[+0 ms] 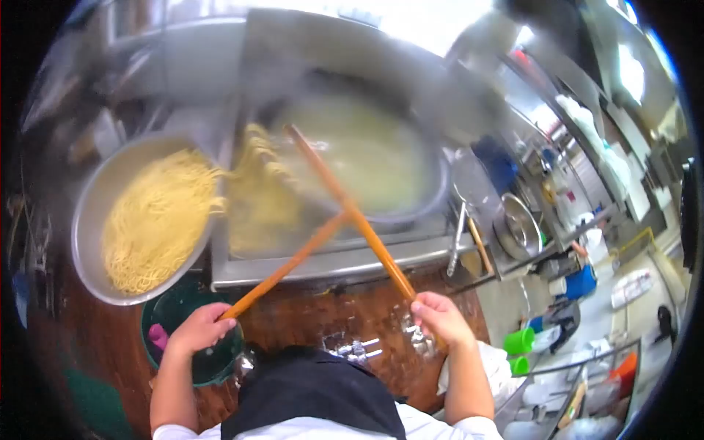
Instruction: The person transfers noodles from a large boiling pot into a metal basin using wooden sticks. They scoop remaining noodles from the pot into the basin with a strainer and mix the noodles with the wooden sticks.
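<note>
Two long wooden sticks cross over the stove. My left hand is closed round the lower end of the left stick, and my right hand grips the right stick. Pale cloudy liquid fills the large wok beyond the crossing. Yellow noodles hang and lie at the wok's left side, partly blurred. More noodles are heaped in the metal bowl at the left, some strands trailing over its right rim toward the stove.
A green bucket with a pink object stands below the bowl. Right of the wok are a strainer, long-handled utensils and a metal basin. Green containers and shelving are farther right. Steam blurs the back.
</note>
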A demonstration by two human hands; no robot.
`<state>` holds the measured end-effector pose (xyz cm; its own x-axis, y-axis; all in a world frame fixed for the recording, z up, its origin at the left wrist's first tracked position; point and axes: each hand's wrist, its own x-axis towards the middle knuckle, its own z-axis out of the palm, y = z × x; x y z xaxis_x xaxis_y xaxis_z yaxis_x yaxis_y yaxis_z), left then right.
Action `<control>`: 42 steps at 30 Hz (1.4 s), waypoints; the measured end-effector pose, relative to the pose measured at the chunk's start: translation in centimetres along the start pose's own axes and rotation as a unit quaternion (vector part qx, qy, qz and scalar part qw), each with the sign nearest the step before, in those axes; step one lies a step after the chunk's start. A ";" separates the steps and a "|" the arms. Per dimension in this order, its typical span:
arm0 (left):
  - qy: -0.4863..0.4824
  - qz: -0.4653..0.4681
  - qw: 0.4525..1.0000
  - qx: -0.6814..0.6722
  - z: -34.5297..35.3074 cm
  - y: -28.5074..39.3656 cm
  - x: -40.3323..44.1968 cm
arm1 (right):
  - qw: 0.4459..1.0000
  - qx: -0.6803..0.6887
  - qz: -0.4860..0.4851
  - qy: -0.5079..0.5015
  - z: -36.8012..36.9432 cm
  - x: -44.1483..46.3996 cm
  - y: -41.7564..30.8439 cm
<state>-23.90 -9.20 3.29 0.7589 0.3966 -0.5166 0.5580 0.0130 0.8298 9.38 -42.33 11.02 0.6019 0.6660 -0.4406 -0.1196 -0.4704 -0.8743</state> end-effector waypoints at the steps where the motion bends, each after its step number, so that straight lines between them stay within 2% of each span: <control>1: -0.010 0.011 1.000 -0.010 1.4 1.5 1.3 | 0.999 0.036 0.008 0.011 -0.8 -0.8 1.7; 5: -0.027 0.047 0.998 0.044 8.2 6.5 5.4 | 0.993 0.104 -0.013 0.052 -6.7 -4.9 6.3; 8: -0.060 -0.003 0.998 -0.021 15.1 9.0 7.6 | 0.978 0.198 -0.020 0.062 -12.5 -7.5 12.9; 13: -0.111 -0.010 0.989 -0.102 27.6 9.0 12.8 | 0.971 0.221 0.037 0.089 -18.0 -9.7 19.3; 15: -0.115 -0.013 0.987 -0.111 31.5 9.9 15.3 | 0.969 0.211 0.078 0.098 -19.2 -8.2 19.9; 17: -0.101 -0.047 0.986 -0.123 34.4 11.0 18.0 | 0.969 0.219 0.081 0.086 -19.9 -5.5 19.5; 22: -0.072 -0.047 0.991 -0.101 40.4 14.1 26.4 | 0.941 0.315 0.065 0.109 -19.8 4.9 18.9; 26: -0.051 -0.015 0.994 -0.093 44.5 16.1 34.1 | 0.949 0.273 0.071 0.143 -20.6 12.4 18.1; 29: -0.031 0.009 0.994 -0.105 46.1 18.9 38.5 | 0.964 0.172 0.067 0.193 -21.6 18.1 18.1; 31: -0.017 0.016 0.994 -0.105 47.2 18.6 41.2 | 0.967 0.077 0.031 0.239 -22.0 21.1 18.7; 32: 0.011 0.073 0.993 -0.086 48.0 17.9 43.5 | 0.966 0.012 0.044 0.253 -22.7 22.6 18.8; 33: 0.038 0.132 0.989 -0.063 48.6 17.4 45.4 | 0.966 0.013 0.049 0.252 -23.3 23.5 19.1; 34: 0.035 0.130 0.989 -0.059 49.0 17.2 46.8 | 0.960 -0.079 0.000 0.268 -24.0 24.4 19.3; 35: 0.020 0.169 0.984 -0.052 49.1 16.9 48.0 | 0.943 -0.169 -0.049 0.283 -24.8 25.2 19.5; 36: 0.006 0.207 0.977 -0.049 49.1 16.7 48.7 | 0.943 -0.166 -0.047 0.286 -25.8 25.0 19.1; 37: 0.003 0.204 0.978 -0.047 48.6 17.5 47.6 | 0.945 -0.146 -0.040 0.290 -27.0 24.0 18.3; 39: -0.026 0.153 0.987 -0.030 47.4 18.1 44.8 | 0.935 -0.096 -0.068 0.334 -29.6 24.2 20.6; 40: 0.030 0.192 0.981 -0.002 47.5 16.9 44.6 | 0.933 -0.058 -0.044 0.353 -30.5 24.4 21.5; 42: 0.035 0.184 0.982 0.030 47.5 17.4 43.2 | 0.928 -0.018 -0.028 0.372 -31.5 26.5 23.9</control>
<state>34.48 -35.44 -14.64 0.8889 0.4264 -0.1675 0.2714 -0.1956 0.9424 47.36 -54.16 -15.13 0.9862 0.1122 -0.1215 -0.0541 -0.4753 -0.8782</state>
